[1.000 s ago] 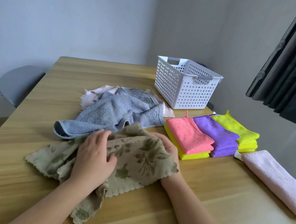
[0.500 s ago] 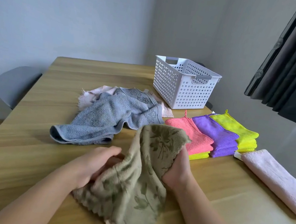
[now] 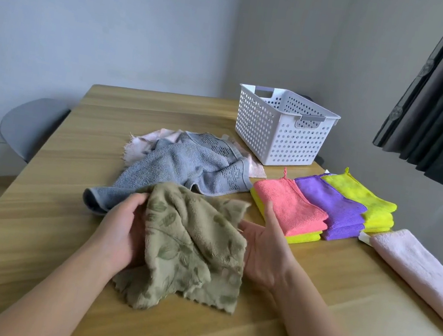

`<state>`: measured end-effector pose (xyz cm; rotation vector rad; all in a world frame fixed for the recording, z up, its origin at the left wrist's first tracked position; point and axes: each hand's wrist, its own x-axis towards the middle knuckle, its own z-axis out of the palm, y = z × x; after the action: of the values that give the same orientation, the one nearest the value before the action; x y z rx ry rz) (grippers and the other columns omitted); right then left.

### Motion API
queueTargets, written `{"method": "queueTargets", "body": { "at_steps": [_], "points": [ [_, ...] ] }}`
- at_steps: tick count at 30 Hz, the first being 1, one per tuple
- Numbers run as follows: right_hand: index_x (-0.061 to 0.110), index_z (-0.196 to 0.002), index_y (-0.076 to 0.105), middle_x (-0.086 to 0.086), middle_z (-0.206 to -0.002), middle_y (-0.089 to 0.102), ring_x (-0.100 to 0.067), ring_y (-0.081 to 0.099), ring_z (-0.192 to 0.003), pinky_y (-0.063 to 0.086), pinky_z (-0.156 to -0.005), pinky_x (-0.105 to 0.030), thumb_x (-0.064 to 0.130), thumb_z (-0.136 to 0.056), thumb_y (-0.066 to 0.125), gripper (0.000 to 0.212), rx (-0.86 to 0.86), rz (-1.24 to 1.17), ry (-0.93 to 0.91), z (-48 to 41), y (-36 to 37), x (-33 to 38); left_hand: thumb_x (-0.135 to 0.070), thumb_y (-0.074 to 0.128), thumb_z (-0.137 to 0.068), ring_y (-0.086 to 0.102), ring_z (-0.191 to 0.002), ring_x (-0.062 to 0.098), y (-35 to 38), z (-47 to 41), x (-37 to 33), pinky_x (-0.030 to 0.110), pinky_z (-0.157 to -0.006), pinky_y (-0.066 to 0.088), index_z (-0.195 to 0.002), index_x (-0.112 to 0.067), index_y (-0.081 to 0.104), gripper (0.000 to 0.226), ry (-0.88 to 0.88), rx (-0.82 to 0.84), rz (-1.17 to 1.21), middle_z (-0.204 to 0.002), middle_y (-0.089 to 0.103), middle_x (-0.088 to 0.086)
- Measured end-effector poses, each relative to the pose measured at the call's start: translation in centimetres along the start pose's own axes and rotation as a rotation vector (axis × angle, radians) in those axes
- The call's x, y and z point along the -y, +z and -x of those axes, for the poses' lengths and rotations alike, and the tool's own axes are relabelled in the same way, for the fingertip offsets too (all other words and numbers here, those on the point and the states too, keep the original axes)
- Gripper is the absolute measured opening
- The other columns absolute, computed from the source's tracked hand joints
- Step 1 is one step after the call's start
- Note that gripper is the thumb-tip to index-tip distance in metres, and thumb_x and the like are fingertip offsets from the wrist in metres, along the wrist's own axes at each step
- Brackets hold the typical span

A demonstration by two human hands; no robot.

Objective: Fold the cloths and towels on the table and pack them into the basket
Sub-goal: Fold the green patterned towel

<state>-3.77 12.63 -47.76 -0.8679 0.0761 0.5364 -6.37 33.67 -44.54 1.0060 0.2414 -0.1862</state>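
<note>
A second ago the olive leaf-print cloth (image 3: pixel 190 250) lay spread flat under both my palms; then I lifted it upright, bunched in my right hand; now it has dropped back onto the wooden table (image 3: pixel 31 225) in a rumpled heap between my hands, so no fold has been made and I judge I must spread it again; my left hand (image 3: pixel 120 233) grips its left edge, thumb on top, fingers curled beneath where I cannot see them; my right hand (image 3: pixel 262 250) has let go, fingers straight and slightly apart, palm against the cloth's right edge; the grey-blue towel (image 3: pixel 185 168) lies unfolded behind, folded microfibre cloths (image 3: pixel 330 205) are stacked to the right, and the white basket (image 3: pixel 280 136) stands beyond them.
</note>
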Motion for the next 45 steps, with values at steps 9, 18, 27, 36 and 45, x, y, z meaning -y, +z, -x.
{"method": "queueTargets", "body": {
  "at_steps": [9,18,27,36,45],
  "points": [
    [0.010,-0.100,0.067,-0.011,-0.090,0.069,-0.019,0.068,-0.074,0.056,-0.069,-0.028,0.013,-0.071,0.071,0.029,0.071,0.155,-0.248,0.0,-0.6,0.1,-0.030,0.045,-0.096,0.070,-0.061,0.017,-2.2,-0.2,0.0,0.025,-0.051,0.056,-0.073,-0.009,0.077,0.044,-0.131,0.133,-0.254,-0.075,0.073,0.009],
    [0.011,-0.106,0.059,-0.009,-0.092,0.063,-0.018,0.062,-0.081,0.053,-0.076,-0.028,0.020,-0.094,0.048,0.019,-0.212,0.158,-0.334,0.2,-0.1,0.2,-0.019,0.053,-0.080,0.069,-0.060,0.021,-2.6,0.1,-0.4,0.026,-0.055,0.057,-0.070,-0.001,0.075,0.031,-0.191,0.196,-0.133,-0.071,0.071,0.013],
    [0.014,-0.078,0.054,-0.003,-0.071,0.059,-0.012,0.058,-0.066,0.048,-0.059,-0.027,0.012,-0.099,0.040,0.026,-0.308,0.168,-0.503,0.3,0.2,0.5,-0.026,0.052,-0.089,0.045,-0.129,0.034,-3.8,-0.3,-0.8,0.044,-0.111,0.030,-0.134,0.008,0.044,0.056,-0.008,0.574,0.093,-0.134,0.048,0.029],
    [0.011,-0.086,0.058,-0.005,-0.077,0.067,-0.014,0.065,-0.071,0.054,-0.065,-0.030,0.011,-0.101,0.035,0.028,-0.220,0.108,-0.532,0.1,-0.1,0.6,-0.029,0.095,-0.019,0.071,-0.077,0.019,-4.5,-2.1,-0.9,0.028,-0.062,0.058,-0.081,-0.015,0.075,0.067,0.213,0.311,0.141,-0.086,0.073,0.008],
    [0.015,-0.073,0.053,0.002,-0.068,0.053,-0.008,0.048,-0.067,0.038,-0.063,-0.022,0.011,-0.099,0.038,0.030,-0.253,0.255,-0.745,2.6,2.7,5.7,0.021,0.028,-0.081,0.054,-0.065,0.010,-0.4,0.6,-5.9,0.021,-0.060,0.050,-0.090,-0.018,0.060,0.051,0.505,0.134,0.061,-0.069,0.054,-0.003]
  ]
}}
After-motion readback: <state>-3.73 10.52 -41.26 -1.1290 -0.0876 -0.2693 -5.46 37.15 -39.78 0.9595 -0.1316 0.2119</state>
